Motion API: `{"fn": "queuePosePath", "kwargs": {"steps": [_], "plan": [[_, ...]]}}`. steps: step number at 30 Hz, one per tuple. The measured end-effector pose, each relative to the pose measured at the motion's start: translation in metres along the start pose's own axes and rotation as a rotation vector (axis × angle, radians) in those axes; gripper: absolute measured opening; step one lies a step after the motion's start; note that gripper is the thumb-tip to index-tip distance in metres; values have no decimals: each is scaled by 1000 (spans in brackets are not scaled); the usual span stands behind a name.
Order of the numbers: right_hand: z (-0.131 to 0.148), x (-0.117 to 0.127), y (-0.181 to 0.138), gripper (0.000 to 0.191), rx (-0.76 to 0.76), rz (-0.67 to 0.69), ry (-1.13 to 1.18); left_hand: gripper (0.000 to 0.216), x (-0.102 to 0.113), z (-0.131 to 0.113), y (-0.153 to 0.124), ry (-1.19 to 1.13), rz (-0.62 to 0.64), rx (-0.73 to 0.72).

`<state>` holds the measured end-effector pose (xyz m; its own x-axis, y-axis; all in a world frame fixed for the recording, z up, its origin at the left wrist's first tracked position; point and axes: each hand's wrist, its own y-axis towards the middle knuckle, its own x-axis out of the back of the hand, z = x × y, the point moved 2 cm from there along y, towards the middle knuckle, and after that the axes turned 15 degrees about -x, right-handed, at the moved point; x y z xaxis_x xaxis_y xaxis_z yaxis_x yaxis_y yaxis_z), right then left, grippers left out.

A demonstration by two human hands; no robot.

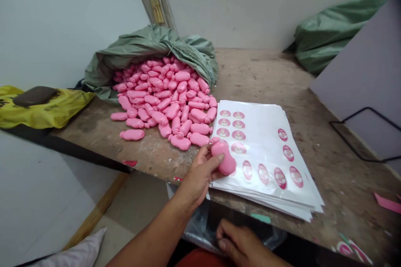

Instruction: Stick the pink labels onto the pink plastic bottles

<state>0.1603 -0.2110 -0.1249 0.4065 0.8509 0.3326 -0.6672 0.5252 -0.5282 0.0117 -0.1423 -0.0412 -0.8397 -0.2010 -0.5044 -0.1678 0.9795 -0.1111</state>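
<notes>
My left hand [199, 173] is closed around a small pink plastic bottle [224, 159], tilted over the near left part of a stack of white sticker sheets [263, 150]. Oval pink-and-white stickers sit in rows on the top sheet, with bare areas between them. Below the table edge, my right hand [239, 240] has its fingers curled in; whether anything is inside is hidden. Beside it hangs a clear plastic bag [200, 227]. Left of the sheets, a heap of similar pink bottles [163, 96] spills from the mouth of a green woven sack [150, 39].
At the left lie a yellow bag [59, 110] and a dark brown object [35, 96] on it. Another green sack [332, 33] is at the back right. A black wire frame [354, 158] stands by the right panel. Sticker scraps [347, 248] lie near the front edge.
</notes>
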Motion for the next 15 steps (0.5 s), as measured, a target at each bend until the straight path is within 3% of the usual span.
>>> {"fn": "queuePosePath", "kwargs": {"steps": [10,15], "plan": [[4,0,-3,9,32,11,33,55,2,3,-1,-8,46,13],[39,31,-34,9,42,-34,-8,49,1,3,0,55,50,16]]}}
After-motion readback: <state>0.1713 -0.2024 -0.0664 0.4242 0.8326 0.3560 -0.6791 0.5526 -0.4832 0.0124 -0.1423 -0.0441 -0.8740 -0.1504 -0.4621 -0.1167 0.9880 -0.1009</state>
